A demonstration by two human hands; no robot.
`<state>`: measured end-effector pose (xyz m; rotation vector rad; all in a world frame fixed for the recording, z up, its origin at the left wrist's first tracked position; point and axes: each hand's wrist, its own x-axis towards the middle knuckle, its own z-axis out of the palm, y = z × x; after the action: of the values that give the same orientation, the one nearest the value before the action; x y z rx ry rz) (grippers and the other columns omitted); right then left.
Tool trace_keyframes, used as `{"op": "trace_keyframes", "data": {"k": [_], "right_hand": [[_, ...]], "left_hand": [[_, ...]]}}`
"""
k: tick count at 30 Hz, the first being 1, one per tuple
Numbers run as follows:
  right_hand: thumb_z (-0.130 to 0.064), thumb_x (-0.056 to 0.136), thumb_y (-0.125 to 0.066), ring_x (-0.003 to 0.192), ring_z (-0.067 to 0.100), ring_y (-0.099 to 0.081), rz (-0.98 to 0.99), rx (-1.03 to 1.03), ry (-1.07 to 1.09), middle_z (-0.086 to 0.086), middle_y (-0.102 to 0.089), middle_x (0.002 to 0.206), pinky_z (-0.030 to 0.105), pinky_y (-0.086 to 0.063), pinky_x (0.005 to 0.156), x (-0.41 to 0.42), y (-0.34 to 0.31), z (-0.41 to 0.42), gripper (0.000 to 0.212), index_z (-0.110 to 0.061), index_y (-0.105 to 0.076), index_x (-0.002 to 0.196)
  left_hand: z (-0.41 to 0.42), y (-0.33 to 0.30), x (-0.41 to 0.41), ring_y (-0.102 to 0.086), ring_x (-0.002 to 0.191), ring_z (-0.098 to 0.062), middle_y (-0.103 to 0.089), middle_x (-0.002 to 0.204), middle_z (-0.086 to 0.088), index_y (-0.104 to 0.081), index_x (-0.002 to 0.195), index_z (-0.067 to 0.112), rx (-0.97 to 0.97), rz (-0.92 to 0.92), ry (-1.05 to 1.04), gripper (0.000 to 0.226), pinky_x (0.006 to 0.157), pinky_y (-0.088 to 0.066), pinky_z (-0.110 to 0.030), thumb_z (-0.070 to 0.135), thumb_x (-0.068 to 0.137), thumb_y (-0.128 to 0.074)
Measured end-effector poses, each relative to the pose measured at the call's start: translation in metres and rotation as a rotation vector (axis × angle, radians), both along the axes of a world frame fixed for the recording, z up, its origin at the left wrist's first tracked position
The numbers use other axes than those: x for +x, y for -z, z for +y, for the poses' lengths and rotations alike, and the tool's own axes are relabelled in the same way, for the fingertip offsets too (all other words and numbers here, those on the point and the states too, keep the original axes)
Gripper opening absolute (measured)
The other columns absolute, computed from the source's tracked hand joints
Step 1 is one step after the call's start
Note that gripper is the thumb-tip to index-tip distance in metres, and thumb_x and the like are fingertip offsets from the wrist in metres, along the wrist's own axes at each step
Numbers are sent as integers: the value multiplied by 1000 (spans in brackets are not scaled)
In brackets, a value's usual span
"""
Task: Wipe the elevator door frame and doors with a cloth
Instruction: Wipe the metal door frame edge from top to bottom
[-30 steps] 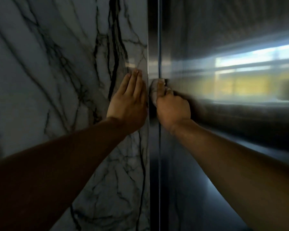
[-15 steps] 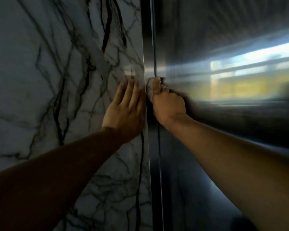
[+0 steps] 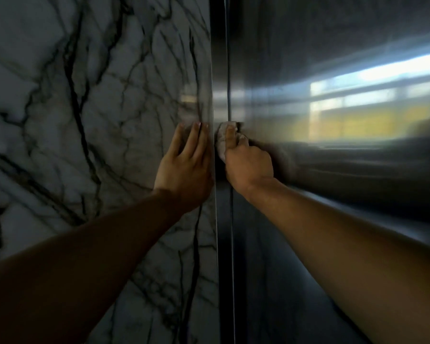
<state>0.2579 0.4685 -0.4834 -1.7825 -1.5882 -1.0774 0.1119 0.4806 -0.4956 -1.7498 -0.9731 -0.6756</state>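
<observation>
Our right hand point(image 3: 248, 162) curls around a pale cloth point(image 3: 222, 139), which bunches past the fingertips against the steel door frame point(image 3: 220, 70). Just left, our left hand point(image 3: 184, 167) lies flat, fingers straight, on the veined marble wall point(image 3: 85, 95). Farther right, the brushed steel door point(image 3: 333, 58) reflects a bright window.

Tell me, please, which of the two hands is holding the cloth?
The right hand grips the pale cloth against the metal frame; the left hand lies flat on the marble wall.
</observation>
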Motion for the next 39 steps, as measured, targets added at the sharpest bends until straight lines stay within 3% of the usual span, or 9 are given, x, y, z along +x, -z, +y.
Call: {"op": "trace_keyframes", "data": {"k": [4,9,14,21,27,34,39], "right_hand": [[-17,94,-48,95,36,-65,-6,-26,16,24,-45,137,38,-50,66,2,37,0,71,-3,-7,151],[-22,93,-53,91,35,-65,-10,-25,26,23,-45,137,34,-43,58,2,68,3,75,-4,-7,151],[-24,95,-50,89,35,-66,6,-29,33,23,-42,142,32,-35,54,1,110,3,74,-5,-5,151],[-23,95,-48,90,39,-65,41,-30,23,22,-40,143,36,-44,58,-1,167,3,73,-9,-5,152],[-25,95,-50,86,34,-67,27,-63,7,23,-36,146,37,-51,60,2,238,-3,76,-9,-3,152],[-28,97,-50,88,30,-67,63,-75,-17,23,-36,147,36,-54,64,0,301,-3,75,-8,-4,152],[-29,97,-49,86,30,-67,100,-113,-26,21,-37,146,36,-53,63,1,343,-3,75,-9,-3,153]], "left_hand": [[-5,42,-3,3,148,-41,-1,160,-27,-2,150,-5,25,81,-44,71,117,1,-58,39,96,-16],[-12,89,-7,10,147,-42,7,159,-28,10,145,-9,19,86,-100,78,117,11,-58,41,94,-21],[-12,134,-7,4,147,-43,-2,158,-30,1,147,-10,-3,51,-29,80,118,7,-58,42,92,-25],[-16,244,0,11,146,-43,7,158,-30,5,147,-10,-118,94,-21,79,116,13,-60,44,93,-16],[-21,335,-12,6,147,-44,4,158,-31,-5,149,-8,-269,238,-27,80,113,20,-61,45,93,-27],[-31,410,-26,-19,144,-44,-27,152,-31,-43,136,-8,-432,328,41,69,118,-4,-61,39,85,-42],[-41,459,-31,-19,144,-46,-29,151,-31,-49,132,-7,-514,391,-9,66,117,-9,-63,40,87,-39]]}}
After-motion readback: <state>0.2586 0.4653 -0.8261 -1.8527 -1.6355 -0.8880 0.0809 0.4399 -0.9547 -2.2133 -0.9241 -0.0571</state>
